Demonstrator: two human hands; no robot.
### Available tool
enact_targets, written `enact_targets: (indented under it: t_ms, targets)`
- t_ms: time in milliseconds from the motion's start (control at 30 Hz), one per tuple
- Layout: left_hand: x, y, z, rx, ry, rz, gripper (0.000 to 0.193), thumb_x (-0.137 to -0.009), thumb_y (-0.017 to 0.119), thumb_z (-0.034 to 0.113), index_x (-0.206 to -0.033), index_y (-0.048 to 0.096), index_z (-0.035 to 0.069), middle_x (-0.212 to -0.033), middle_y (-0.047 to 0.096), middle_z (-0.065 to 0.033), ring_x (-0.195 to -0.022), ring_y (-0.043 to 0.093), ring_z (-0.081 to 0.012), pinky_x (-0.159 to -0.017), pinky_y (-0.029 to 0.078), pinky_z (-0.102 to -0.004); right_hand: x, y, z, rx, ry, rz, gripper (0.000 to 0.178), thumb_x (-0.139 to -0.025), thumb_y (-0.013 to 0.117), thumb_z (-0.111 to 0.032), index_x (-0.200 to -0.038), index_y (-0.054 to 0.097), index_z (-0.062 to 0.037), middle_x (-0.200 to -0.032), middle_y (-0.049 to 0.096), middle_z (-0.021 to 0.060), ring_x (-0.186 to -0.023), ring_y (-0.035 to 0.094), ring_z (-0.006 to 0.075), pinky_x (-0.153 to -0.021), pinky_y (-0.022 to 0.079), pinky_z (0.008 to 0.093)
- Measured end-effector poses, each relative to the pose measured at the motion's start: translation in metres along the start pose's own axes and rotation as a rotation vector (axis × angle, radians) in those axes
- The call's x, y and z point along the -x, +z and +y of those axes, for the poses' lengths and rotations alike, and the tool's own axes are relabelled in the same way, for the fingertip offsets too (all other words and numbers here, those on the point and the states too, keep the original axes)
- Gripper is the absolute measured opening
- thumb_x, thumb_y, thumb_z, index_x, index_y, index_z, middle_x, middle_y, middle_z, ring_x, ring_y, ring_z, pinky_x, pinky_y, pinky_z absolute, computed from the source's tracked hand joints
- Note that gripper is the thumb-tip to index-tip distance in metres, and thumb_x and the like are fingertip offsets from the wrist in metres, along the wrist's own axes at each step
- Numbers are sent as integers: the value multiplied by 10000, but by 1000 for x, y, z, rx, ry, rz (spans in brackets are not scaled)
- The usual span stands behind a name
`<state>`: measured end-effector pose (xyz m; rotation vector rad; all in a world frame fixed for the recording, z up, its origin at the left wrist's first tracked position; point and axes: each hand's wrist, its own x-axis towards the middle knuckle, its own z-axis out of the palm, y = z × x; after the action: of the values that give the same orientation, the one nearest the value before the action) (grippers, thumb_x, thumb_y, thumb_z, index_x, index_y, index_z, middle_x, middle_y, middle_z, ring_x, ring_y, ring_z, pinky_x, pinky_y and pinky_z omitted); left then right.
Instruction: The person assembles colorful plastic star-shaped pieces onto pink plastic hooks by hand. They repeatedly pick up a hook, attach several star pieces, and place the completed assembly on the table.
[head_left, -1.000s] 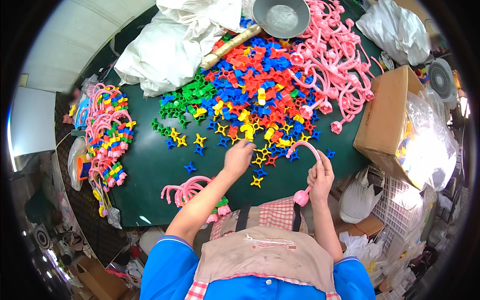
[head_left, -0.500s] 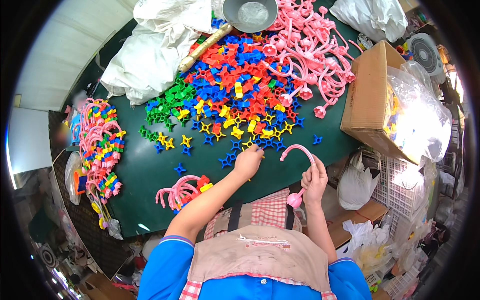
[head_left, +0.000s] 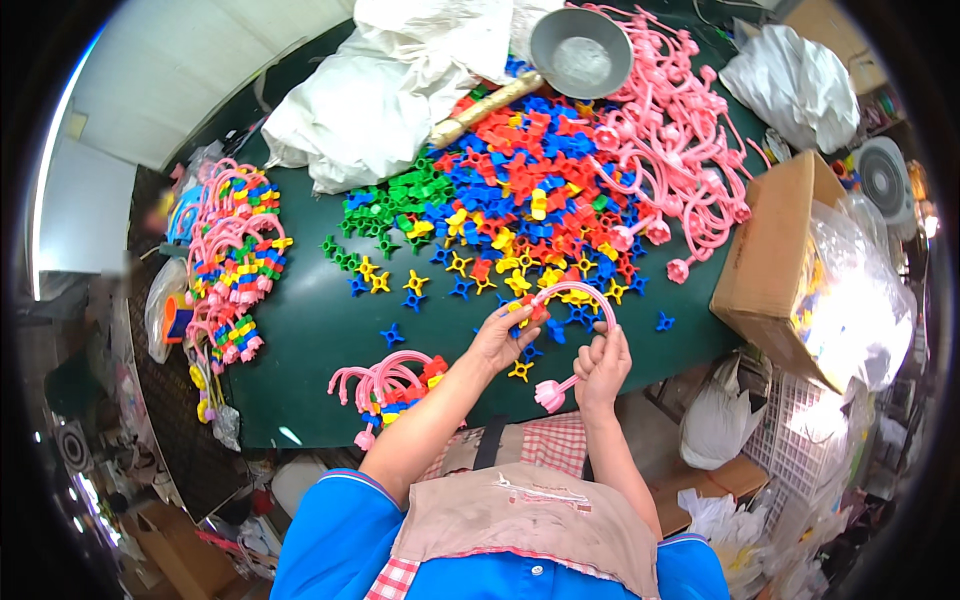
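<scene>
My right hand (head_left: 602, 370) is closed around the middle of a pink curved plastic tube (head_left: 578, 288). Below that hand hangs the tube's flower-shaped end (head_left: 550, 395). At the tube's other tip, my left hand (head_left: 497, 338) pinches small knobbed plastic pieces, a red piece (head_left: 538, 307) among them, with yellow and blue showing at the fingers. The red one meets the tip; whether the tube passes through it is hidden. Beside my left forearm lies a small bunch of pink tubes (head_left: 385, 372) threaded with coloured pieces.
On the green table (head_left: 310, 350) is a large heap of red, blue, yellow and green star pieces (head_left: 500, 190). Pink tubes (head_left: 670, 140) pile behind it, near a grey bowl (head_left: 582, 55). Finished-looking strung tubes (head_left: 235, 255) lie left; a cardboard box (head_left: 765, 255) stands right.
My hands have come together: the tube's tip now meets the pieces in my left hand, which has lifted from the loose stars. The whole view has shifted somewhat.
</scene>
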<state>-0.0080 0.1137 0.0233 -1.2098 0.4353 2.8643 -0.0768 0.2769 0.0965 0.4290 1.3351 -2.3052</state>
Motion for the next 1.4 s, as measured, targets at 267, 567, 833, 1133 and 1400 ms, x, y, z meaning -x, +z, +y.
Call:
enact_targets:
  t_ms: [267,567,833,1133,1400]
  targets:
    - [23,16,44,264,14,-326,445,-959,658,130,-1376,518,65,-1372,577,-159,-1235,607,-278,-1046,516,-454,0,33,17,102,285,-173,352,-1092,416,-346,-953,558,-56,-565,269,-70,-411,214,29,-373,167,225]
    - [-48,-79,161,-1528,914,881,465,-830,703,106,-1220,463,23,-1178,580,-243,-1084,571,-440,-886,480,-517,-34,24,47,-71,686,-98,343,-1075,437,-395,-945,554,-100,-538,237,-73,-411,201,45,-374,165,232]
    - [-20,-41,126,-631,602,259,421,-927,680,84,-1308,510,28,-964,689,-91,-910,702,-227,-781,582,-331,-72,85,33,-52,286,-221,342,-1088,418,-378,-977,569,-92,-556,242,-77,-422,197,36,-382,164,231]
    - [20,-1,120,-352,94,-69,220,-1011,604,287,-921,623,86,-689,580,16,-597,544,-50,-546,458,-265,-31,54,42,2,714,-403,373,-1069,443,-425,-949,538,-85,-565,356,-46,-434,352,67,-403,335,257]
    - [170,79,146,-1279,417,201,625,-818,782,133,-1368,512,8,-991,706,-60,-765,604,-82,-644,487,-281,-192,-10,-53,1303,-464,-183,245,-980,562,-166,-1136,614,15,-961,647,140,-855,640,236,-771,515,370]
